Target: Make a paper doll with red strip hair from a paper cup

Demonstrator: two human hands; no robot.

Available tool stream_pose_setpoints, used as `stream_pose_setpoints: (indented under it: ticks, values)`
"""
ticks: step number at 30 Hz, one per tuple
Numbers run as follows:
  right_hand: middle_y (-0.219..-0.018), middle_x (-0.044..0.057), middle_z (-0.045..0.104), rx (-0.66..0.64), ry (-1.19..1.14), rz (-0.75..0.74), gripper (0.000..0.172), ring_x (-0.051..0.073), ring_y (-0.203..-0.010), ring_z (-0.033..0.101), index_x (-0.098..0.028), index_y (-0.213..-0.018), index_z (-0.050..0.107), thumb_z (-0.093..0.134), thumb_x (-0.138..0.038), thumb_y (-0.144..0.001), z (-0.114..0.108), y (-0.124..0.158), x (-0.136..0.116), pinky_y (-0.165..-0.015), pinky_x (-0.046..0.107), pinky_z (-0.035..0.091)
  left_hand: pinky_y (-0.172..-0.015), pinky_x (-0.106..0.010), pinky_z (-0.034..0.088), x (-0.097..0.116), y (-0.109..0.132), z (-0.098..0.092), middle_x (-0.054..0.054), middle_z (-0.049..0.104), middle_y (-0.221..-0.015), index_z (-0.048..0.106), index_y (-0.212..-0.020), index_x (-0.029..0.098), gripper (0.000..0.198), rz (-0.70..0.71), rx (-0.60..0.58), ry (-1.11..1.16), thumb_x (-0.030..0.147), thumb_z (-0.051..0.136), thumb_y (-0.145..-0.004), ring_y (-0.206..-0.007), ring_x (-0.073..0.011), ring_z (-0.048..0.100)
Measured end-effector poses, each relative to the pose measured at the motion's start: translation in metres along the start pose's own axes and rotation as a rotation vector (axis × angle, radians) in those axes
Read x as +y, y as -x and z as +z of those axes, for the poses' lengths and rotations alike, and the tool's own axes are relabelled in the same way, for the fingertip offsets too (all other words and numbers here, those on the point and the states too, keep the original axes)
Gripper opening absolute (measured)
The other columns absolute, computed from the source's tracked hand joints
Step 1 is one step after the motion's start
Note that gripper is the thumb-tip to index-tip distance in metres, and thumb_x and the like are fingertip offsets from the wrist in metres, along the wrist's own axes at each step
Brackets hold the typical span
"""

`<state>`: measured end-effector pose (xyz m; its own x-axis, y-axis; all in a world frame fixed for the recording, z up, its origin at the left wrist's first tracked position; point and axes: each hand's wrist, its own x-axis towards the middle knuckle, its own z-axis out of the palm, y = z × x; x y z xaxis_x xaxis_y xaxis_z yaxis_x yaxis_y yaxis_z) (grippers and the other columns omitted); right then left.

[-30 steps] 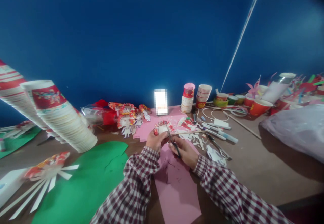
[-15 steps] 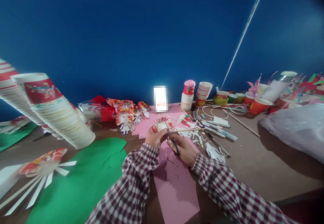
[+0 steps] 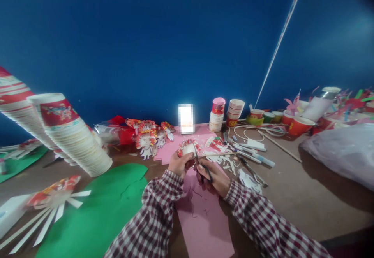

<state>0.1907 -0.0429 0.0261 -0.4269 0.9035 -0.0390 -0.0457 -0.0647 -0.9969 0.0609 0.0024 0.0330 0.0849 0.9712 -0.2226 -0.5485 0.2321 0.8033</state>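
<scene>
My left hand [image 3: 179, 164] is closed on a paper-cup cutout [image 3: 189, 149], a round white base with a fringed red-and-white rim. In my right hand [image 3: 217, 178] is a pair of black-handled scissors [image 3: 208, 173], fingers around the loops. The scissors' blades point up and lie against the right side of the cutout. Both hands are above a pink paper sheet [image 3: 201, 219] that has dark curved marks on it. Finished-looking paper figures [image 3: 147, 151] with red-orange fringed heads lie beyond my left hand.
Tall stacks of paper cups [image 3: 73, 137] lean at the left beside green paper [image 3: 96, 211]. White scraps [image 3: 229, 160], markers [image 3: 248, 155] and a wooden stick [image 3: 280, 147] lie to the right. A plastic bag [image 3: 341, 149] and red cups [image 3: 300, 126] stand farther right. A blue wall rises behind.
The scissors have turned and their handles have spread apart in my right hand. The view has tilted slightly upward, so the table sits a little lower.
</scene>
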Motion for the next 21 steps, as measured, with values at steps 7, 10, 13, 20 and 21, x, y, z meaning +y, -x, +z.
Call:
stream_pose_setpoints:
  ticks: [7, 10, 13, 20, 21]
  values:
    - [-0.054, -0.006, 0.044, 0.046, 0.039, -0.022, 0.038, 0.005, -0.04, 0.042, -0.017, -0.084, 0.046, 0.049, -0.054, -0.075, 0.002, -0.003, 0.0, -0.033, 0.015, 0.029, -0.047, -0.019, 0.048, -0.003, -0.002, -0.002, 0.002, 0.059, -0.056, 0.055, -0.069, 0.012, 0.026, 0.005, 0.002, 0.029, 0.01, 0.071, -0.05, -0.049, -0.0086, 0.056]
    - [-0.054, -0.006, 0.042, 0.06, 0.066, -0.057, 0.037, 0.006, -0.043, 0.04, -0.018, -0.087, 0.047, 0.049, -0.052, -0.075, 0.001, -0.006, 0.006, -0.037, 0.016, 0.031, -0.05, -0.02, 0.049, -0.005, -0.002, -0.001, 0.001, 0.06, -0.057, 0.055, -0.071, 0.012, 0.028, -0.002, 0.019, 0.055, 0.009, 0.071, -0.049, -0.05, -0.0095, 0.057]
    - [-0.055, -0.006, 0.041, 0.065, 0.085, -0.106, 0.032, 0.006, -0.045, 0.037, -0.018, -0.089, 0.048, 0.05, -0.048, -0.077, -0.002, -0.009, 0.014, -0.041, 0.018, 0.032, -0.05, -0.022, 0.05, -0.005, -0.002, 0.001, 0.0, 0.06, -0.057, 0.055, -0.072, 0.011, 0.025, 0.002, 0.024, 0.064, 0.009, 0.069, -0.051, -0.051, -0.0108, 0.057]
    - [-0.055, -0.007, 0.039, 0.053, 0.092, -0.1, 0.024, 0.006, -0.042, 0.036, -0.021, -0.087, 0.047, 0.051, -0.042, -0.078, -0.003, -0.012, 0.022, -0.041, 0.017, 0.034, -0.052, -0.021, 0.05, 0.001, -0.007, -0.005, -0.002, 0.062, -0.064, 0.055, -0.077, 0.013, 0.02, 0.007, 0.11, 0.129, 0.008, 0.064, -0.059, -0.056, -0.0107, 0.058]
    - [-0.055, -0.007, 0.04, 0.055, 0.104, -0.089, 0.024, 0.006, -0.041, 0.037, -0.021, -0.087, 0.047, 0.051, -0.042, -0.077, -0.003, -0.012, 0.022, -0.04, 0.017, 0.035, -0.052, -0.021, 0.049, 0.002, -0.008, -0.007, -0.002, 0.062, -0.064, 0.056, -0.077, 0.013, 0.021, 0.006, 0.124, 0.137, 0.007, 0.064, -0.058, -0.056, -0.0102, 0.058]
